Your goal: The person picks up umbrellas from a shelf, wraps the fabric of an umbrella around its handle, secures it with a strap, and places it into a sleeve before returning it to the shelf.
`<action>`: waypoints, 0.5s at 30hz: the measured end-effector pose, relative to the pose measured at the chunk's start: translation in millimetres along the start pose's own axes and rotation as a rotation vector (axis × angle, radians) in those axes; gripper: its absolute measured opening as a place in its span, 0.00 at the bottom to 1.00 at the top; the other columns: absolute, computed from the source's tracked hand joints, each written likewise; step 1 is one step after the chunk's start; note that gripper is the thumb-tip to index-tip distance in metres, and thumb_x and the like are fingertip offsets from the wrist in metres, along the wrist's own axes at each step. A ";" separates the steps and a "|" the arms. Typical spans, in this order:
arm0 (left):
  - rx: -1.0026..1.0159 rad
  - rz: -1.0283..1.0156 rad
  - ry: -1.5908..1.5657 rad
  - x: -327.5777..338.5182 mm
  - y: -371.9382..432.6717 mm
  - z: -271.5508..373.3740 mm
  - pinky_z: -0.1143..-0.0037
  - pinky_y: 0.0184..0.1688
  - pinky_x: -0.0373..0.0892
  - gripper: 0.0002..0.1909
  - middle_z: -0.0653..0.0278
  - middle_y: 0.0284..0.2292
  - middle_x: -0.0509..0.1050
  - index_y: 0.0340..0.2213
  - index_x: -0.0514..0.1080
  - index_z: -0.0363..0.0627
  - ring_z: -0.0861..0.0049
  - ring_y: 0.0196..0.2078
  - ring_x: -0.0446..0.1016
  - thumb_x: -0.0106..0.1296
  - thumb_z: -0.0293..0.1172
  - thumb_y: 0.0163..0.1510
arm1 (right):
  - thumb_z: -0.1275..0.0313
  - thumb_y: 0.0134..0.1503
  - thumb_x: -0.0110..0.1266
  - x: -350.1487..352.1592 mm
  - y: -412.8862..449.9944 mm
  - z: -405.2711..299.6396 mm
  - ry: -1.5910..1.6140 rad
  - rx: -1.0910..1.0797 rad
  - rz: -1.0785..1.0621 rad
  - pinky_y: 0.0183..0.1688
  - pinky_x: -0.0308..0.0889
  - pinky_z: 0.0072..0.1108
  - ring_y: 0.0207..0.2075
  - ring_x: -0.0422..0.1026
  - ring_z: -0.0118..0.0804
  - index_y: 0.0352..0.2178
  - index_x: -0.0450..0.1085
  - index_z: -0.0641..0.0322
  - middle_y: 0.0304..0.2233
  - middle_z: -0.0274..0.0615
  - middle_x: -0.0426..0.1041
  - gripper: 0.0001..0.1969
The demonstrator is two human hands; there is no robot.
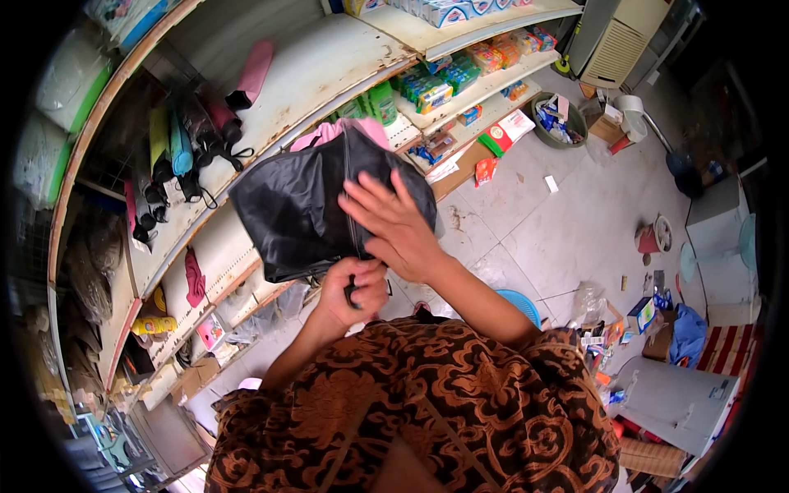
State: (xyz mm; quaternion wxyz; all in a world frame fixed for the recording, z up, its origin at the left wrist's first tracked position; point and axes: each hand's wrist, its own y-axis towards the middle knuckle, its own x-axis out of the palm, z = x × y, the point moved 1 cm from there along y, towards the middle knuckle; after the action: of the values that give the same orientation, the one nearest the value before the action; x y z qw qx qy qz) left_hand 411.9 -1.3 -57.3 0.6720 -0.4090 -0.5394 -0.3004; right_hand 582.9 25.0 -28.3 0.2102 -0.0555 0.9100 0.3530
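A black bag of shiny, leather-like material [296, 206] is held up in front of the shelves, with a seam or zip line down its middle. My left hand [354, 289] is closed around a black strap or handle at the bag's lower edge. Spread flat over the bag's right part is my right hand [391, 228], its fingers apart and slightly blurred. Pink cloth [373, 130] shows behind the bag's top edge. Folded umbrellas [180, 143] lie on the shelf to the left, and a pink one [253, 74] lies farther back.
White metal shelves [327, 55] curve along the left and top, with packaged soaps [456, 74] on them. On the tiled floor stand a green basin [558, 120], a blue basket [521, 306] and a fan [662, 234]. Loose packages and a grey cabinet [675, 400] are at the lower right.
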 end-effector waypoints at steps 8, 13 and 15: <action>0.027 -0.066 -0.045 4.2 -9.4 17.7 0.81 0.18 0.54 0.10 0.75 0.15 0.59 0.17 0.58 0.49 0.85 0.12 0.55 0.42 0.33 0.49 | 0.60 0.56 0.43 -17.4 -27.1 58.2 0.023 0.606 0.517 0.60 0.40 0.43 0.63 0.43 0.45 0.58 0.48 0.64 0.59 0.57 0.49 0.31; -0.076 -0.103 0.088 11.9 -5.3 2.0 0.84 0.14 0.52 0.08 0.76 0.16 0.61 0.18 0.59 0.50 0.88 0.10 0.56 0.43 0.31 0.48 | 0.63 0.58 0.39 13.4 26.4 -2.6 0.027 -0.140 -0.119 0.61 0.34 0.41 0.63 0.42 0.47 0.58 0.48 0.64 0.61 0.54 0.43 0.29; -0.033 0.030 -0.078 16.7 -5.1 2.9 0.84 0.14 0.52 0.08 0.76 0.15 0.61 0.18 0.59 0.49 0.88 0.10 0.56 0.42 0.31 0.48 | 0.62 0.58 0.40 35.9 -20.9 41.5 0.054 0.193 -0.001 0.60 0.42 0.38 0.60 0.50 0.48 0.56 0.52 0.66 0.57 0.56 0.52 0.27</action>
State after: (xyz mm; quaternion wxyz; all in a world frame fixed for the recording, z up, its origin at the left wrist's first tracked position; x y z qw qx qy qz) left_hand 410.2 -0.7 -39.7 0.6479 -0.4397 -0.5540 -0.2829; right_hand 569.8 38.8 -83.8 0.1900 -0.0450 0.9450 0.2622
